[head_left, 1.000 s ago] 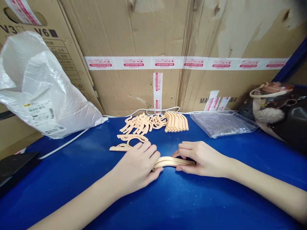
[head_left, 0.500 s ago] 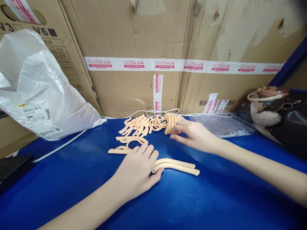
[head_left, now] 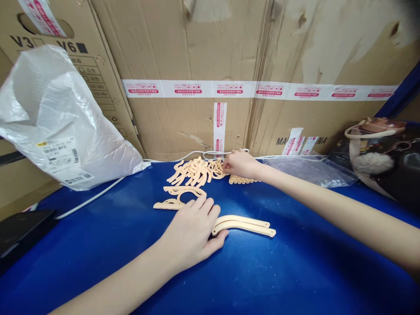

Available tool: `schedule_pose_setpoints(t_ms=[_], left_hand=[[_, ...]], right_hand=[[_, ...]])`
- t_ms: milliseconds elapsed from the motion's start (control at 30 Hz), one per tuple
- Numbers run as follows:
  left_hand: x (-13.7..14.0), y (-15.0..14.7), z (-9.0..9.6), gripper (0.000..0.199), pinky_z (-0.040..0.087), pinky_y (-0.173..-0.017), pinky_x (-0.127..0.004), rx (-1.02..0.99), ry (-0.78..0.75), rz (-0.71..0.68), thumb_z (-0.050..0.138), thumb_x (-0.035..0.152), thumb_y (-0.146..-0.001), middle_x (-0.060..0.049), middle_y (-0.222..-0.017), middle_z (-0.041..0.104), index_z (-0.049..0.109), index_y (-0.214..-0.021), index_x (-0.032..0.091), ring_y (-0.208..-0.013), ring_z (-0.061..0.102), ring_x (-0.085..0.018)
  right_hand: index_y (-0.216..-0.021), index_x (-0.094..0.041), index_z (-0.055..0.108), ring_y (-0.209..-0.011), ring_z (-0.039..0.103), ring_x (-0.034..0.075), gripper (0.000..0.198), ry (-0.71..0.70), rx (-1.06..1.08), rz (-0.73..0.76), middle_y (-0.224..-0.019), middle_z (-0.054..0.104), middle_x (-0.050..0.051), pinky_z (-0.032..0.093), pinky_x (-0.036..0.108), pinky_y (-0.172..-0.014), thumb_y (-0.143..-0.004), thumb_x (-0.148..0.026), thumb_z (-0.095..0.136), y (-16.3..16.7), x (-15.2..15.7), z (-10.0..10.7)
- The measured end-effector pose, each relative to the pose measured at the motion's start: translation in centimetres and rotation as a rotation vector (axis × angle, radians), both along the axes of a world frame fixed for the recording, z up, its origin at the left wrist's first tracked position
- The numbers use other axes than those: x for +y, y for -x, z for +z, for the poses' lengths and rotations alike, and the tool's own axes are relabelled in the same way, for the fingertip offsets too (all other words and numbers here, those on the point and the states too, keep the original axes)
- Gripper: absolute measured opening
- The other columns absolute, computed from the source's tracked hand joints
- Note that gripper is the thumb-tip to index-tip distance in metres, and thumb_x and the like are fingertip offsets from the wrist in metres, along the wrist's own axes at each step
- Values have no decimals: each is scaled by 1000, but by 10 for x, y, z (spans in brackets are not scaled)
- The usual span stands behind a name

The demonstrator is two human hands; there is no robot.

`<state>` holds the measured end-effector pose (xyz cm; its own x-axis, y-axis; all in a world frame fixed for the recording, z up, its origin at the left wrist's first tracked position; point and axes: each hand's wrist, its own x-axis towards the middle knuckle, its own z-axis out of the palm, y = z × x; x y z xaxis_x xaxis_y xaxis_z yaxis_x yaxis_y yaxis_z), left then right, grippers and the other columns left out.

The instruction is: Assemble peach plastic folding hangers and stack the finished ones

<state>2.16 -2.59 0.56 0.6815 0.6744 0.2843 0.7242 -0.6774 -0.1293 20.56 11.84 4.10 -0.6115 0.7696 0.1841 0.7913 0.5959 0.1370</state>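
The two hands are well apart, and clock directions are counted from the pair of pale beige, slim curved bars [head_left: 244, 224], which lies on the shiny blue table [head_left: 249, 275]. Their material may be plastic or wood; I cannot tell which. At nine o'clock, the left hand [head_left: 197, 227] has its fingers and thumb closed on the near end of this pair; the other end, with small holes, points to three o'clock.

At twelve o'clock, the right hand [head_left: 241, 164] is over a tight row of similar pale beige bars [head_left: 243, 180], with its fingertips beside a heap of small, ring-like beige pieces [head_left: 215, 169]. Whether it grips something, I cannot tell. Between ten and eleven o'clock lies a pile of beige, hook-shaped pieces [head_left: 192, 173]. At ten o'clock, nearer, are longer beige parts with a round curve [head_left: 182, 190], partly hidden by the left hand. Near two o'clock lies a clear plastic bag [head_left: 311, 170].
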Motion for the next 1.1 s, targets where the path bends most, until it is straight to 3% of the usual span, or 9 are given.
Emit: schedule_pose_setpoints(t_ms=[200,367,567,767,900,1000,1100], left_hand=[[1,1,-2,15,45,-69,-38,-3,44,-18,45,31,-87,-6,-85,55,52,-82,18,-84,52,-24],[1,1,-1,16,44,-68,-37,-32,78,-34,46,32,-87,-5,-82,54,50,-79,18,-82,51,-24],[-3,0,2,15,42,-62,-32,-86,150,-25,50,31,-84,-3,-78,54,49,-76,18,-81,51,-22],[-5,1,10,30,41,-62,-31,-129,179,20,55,48,-82,-3,-80,57,52,-78,19,-80,54,-22],[14,15,36,31,41,-62,-29,-249,153,232,40,47,-90,-3,-83,62,56,-84,20,-78,58,-21],[47,33,55,32,39,-60,-28,-199,177,486,38,46,-89,-3,-83,67,58,-86,21,-74,61,-21],[88,53,57,31,40,-64,-28,-146,245,682,38,41,-88,-4,-93,70,60,-96,21,-87,63,-24]], right_hand=[[-89,-17,72,-79,60,18,17,9,123,27,-84,70,5,36,27,-68,-84,-28,59,-2,-6,7],[-88,-17,70,-83,57,16,14,46,210,196,-86,66,4,39,26,-75,-87,-26,59,-17,-46,14],[-86,-19,68,-79,55,16,17,140,248,300,-83,62,3,40,29,-72,-90,-30,55,-51,-99,-6],[-86,-20,67,-76,52,16,18,103,184,262,-80,60,2,38,31,-73,-92,-28,52,-69,-112,-23],[-86,-20,66,-75,53,16,18,137,184,232,-79,60,2,39,31,-72,-92,-28,51,-75,-110,-24],[-86,-21,65,-72,53,16,18,155,193,219,-77,60,2,40,30,-70,-92,-29,50,-78,-110,-24],[-83,-20,63,-71,53,15,19,192,208,187,-77,60,2,40,28,-65,-92,-29,49,-81,-110,-24]])
